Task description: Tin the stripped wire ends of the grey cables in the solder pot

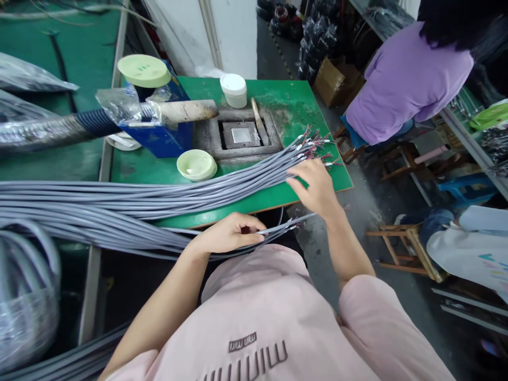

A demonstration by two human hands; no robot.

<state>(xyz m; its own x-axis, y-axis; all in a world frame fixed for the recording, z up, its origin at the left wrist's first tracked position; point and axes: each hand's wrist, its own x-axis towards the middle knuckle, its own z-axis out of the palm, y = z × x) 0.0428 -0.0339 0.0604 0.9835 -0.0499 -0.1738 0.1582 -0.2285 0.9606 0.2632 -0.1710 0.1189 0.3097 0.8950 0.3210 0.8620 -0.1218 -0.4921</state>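
Observation:
A thick bundle of grey cables lies across the green table, its stripped ends fanned out near the right edge. My right hand is over those ends, fingers bent and thumb apart from them; no held object shows in it. At the table's front edge, my left hand pinches a single grey cable between thumb and fingers. More cables run below that hand, close to my body, with thin coloured wires at their tips.
A solder pot with a wooden-handled scraper is set in the table. Around it are a white tub, a pale green dish, a blue box and a duct nozzle. Two people sit at the right.

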